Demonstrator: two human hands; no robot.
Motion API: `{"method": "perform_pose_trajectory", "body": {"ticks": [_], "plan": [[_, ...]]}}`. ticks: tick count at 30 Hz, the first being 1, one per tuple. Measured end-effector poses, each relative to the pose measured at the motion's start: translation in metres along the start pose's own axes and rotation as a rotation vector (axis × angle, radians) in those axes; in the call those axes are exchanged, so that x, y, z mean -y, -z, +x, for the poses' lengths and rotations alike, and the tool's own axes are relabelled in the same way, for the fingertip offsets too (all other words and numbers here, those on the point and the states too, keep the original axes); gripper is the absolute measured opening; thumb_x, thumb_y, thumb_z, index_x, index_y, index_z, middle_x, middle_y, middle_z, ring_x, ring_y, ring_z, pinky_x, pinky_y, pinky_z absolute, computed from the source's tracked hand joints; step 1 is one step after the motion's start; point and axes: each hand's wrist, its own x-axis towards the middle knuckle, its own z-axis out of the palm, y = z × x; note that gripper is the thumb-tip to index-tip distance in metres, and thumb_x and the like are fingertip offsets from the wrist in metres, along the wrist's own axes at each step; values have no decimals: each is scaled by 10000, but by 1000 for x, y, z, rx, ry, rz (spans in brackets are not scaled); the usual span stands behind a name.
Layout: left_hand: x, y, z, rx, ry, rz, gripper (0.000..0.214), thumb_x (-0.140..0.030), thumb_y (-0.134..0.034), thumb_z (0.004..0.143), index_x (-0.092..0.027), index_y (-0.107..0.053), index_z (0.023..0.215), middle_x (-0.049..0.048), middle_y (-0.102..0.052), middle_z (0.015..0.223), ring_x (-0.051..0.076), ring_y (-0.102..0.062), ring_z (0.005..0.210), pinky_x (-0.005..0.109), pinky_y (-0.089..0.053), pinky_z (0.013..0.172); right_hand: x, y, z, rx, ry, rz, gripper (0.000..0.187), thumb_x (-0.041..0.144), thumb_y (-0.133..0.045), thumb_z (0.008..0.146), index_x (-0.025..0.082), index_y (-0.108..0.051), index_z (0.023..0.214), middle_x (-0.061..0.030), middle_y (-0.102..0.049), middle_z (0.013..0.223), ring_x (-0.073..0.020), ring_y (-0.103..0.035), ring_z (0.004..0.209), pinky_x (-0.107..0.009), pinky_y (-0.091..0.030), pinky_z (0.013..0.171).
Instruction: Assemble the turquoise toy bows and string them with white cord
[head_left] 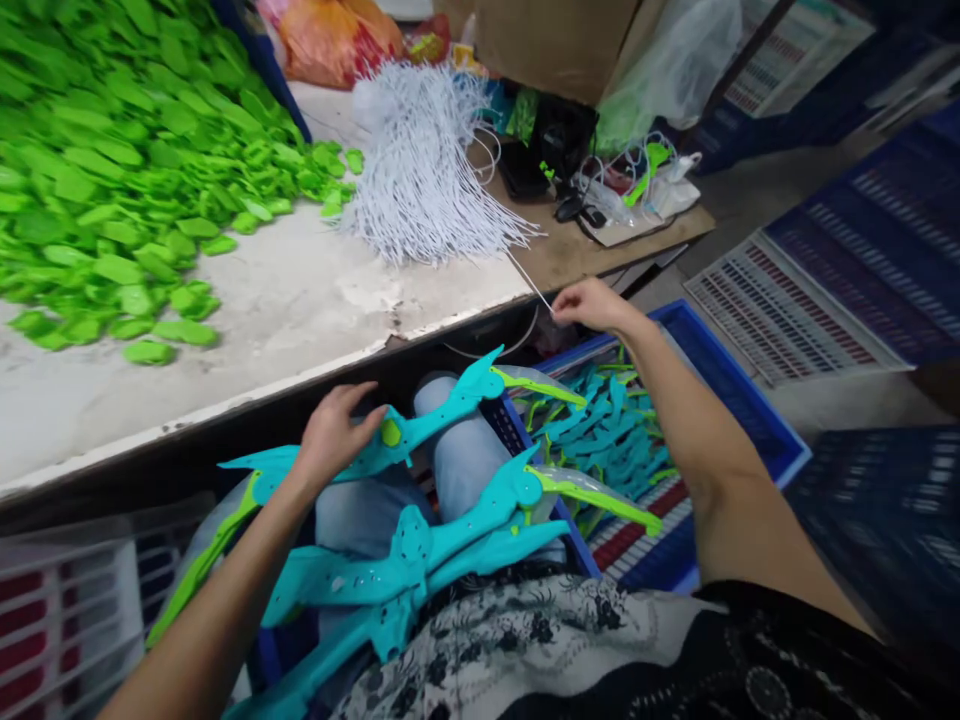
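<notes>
Pinched in the fingertips of my right hand (pixel 589 303) is the end of a white string (pixel 534 281), drawn out from the thick bundle of white strings (pixel 427 170) on the table. My left hand (pixel 337 430) lies over a teal toy bow (pixel 442 410) across my lap, its fingers and thumb apart. This bow has lime-green tips and a green piece (pixel 391 432) at its middle. Closer to my body lie more teal bow parts (pixel 412 550), one with a lime-green tip (pixel 600 497).
A big heap of green plastic pieces (pixel 112 170) covers the table's left. Right of my lap, a blue crate (pixel 780 450) holds many teal and green parts. Cables and a bag lie on the wooden board (pixel 637 245). More crates (pixel 795 310) stand at right, and a white crate (pixel 67 610) at lower left.
</notes>
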Motion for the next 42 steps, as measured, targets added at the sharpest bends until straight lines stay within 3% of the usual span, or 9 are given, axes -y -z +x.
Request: {"method": "perform_pose_trajectory", "body": {"ticks": [3, 7, 10, 13, 16, 27, 31, 37, 42], "plan": [[-35, -16, -5, 3, -59, -61, 437, -469, -534, 777, -179, -669, 1075, 84, -675, 1091, 243, -629, 941, 328, -480, 881, -47, -4, -85, 176, -99, 188, 157, 269, -743, 629, 124, -684, 644, -64, -680, 594, -134, -613, 529, -259, -486, 531], [-85, -75, -9, 460, -89, -325, 353, -441, -599, 755, -177, -703, 966, 64, -717, 978, 237, -639, 905, 300, -492, 808, -82, -37, -160, -61, -176, 413, 251, 397, -770, 568, 168, -689, 634, -29, -689, 639, -139, -618, 584, -266, -500, 580], [-112, -133, -5, 719, 30, -510, 288, -382, -624, 765, -148, -704, 914, 66, -717, 857, 192, -639, 756, 280, -490, 702, -90, -65, -175, -271, -211, 476, 255, 418, -752, 581, 179, -702, 653, -10, -673, 612, -129, -589, 562, -262, -481, 574], [-128, -179, 3, 771, 279, -707, 174, -283, -658, 767, -120, -686, 821, 48, -679, 703, 136, -600, 611, 251, -470, 608, -93, -83, -174, -372, -217, 471, 268, 433, -717, 620, 174, -705, 686, -11, -664, 604, -125, -563, 542, -257, -453, 547], [-139, -205, 12, 794, 425, -874, 88, -189, -672, 764, -103, -664, 781, 40, -653, 652, 114, -590, 568, 239, -470, 587, -96, -90, -171, -389, -198, 436, 278, 440, -688, 652, 168, -709, 707, -24, -669, 624, -133, -570, 564, -262, -457, 562], [-160, -239, 21, 994, 498, -1048, 73, -62, -592, 801, -84, -662, 806, 94, -695, 775, 128, -651, 621, 254, -524, 638, -107, -100, -169, -383, -210, 518, 293, 456, -693, 666, 170, -704, 728, -24, -688, 689, -136, -595, 615, -280, -496, 639], [-158, -243, 21, 1011, 499, -1088, 60, -81, -617, 792, -90, -671, 816, 93, -700, 808, 130, -658, 650, 264, -527, 669, -110, -98, -171, -380, -114, 371, 237, 415, -671, 719, 180, -699, 725, -32, -678, 722, -153, -602, 681, -301, -500, 676], [-155, -252, 22, 929, 352, -990, 86, -190, -669, 777, -104, -669, 784, 57, -679, 706, 119, -626, 630, 272, -508, 701, -109, -101, -172, -429, 118, 197, 149, 347, -633, 803, 208, -669, 765, -68, -659, 1032, -200, -613, 979, -384, -498, 881], [-150, -243, 17, 805, 277, -831, 142, -185, -634, 764, -122, -632, 637, 14, -587, 537, 112, -530, 502, 248, -443, 567, -110, -113, -173, -387, 193, 68, 208, 379, -626, 821, 227, -621, 962, -72, -675, 985, -219, -626, 947, -386, -522, 840]]}}
